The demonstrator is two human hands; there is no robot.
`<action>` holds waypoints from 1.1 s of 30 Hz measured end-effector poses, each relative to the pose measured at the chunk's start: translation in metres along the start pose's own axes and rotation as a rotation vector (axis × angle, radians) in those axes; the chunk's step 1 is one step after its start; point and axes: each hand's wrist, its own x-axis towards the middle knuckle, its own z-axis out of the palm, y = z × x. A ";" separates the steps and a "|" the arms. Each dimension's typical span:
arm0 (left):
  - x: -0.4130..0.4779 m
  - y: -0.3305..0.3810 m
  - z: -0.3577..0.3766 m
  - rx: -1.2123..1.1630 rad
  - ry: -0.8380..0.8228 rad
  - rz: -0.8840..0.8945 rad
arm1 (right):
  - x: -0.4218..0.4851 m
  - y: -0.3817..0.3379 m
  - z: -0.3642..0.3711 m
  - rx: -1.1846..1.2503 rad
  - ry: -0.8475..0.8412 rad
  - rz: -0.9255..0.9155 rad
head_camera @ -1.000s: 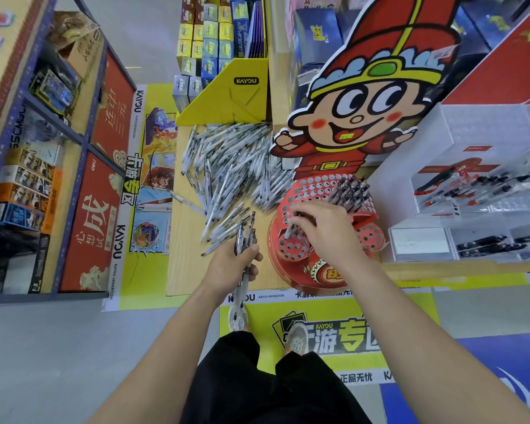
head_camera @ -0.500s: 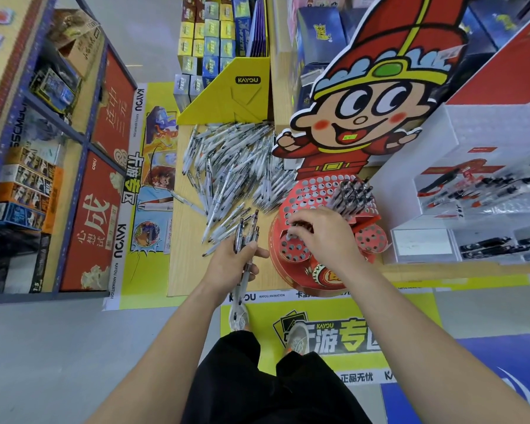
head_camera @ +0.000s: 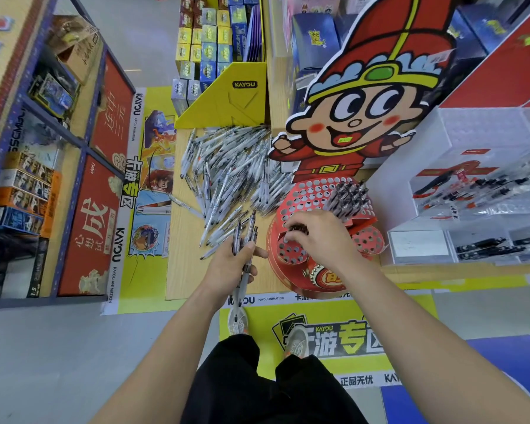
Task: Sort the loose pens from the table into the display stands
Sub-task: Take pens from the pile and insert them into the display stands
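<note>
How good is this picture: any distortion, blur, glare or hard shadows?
Head view: the wide lens bows the shelf near the left border; light is even, shadows faint; the right hand over the stand looks slightly soft; the clear case is washed pale; the loose pens look sharp.

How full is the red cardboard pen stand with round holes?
Mostly empty. The red stand holds one cluster of dark-capped pens in its upper tier; most visible holes are bare.
</note>
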 end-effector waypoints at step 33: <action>-0.009 -0.015 -0.012 0.157 0.077 0.022 | -0.028 -0.017 -0.002 0.348 0.324 0.107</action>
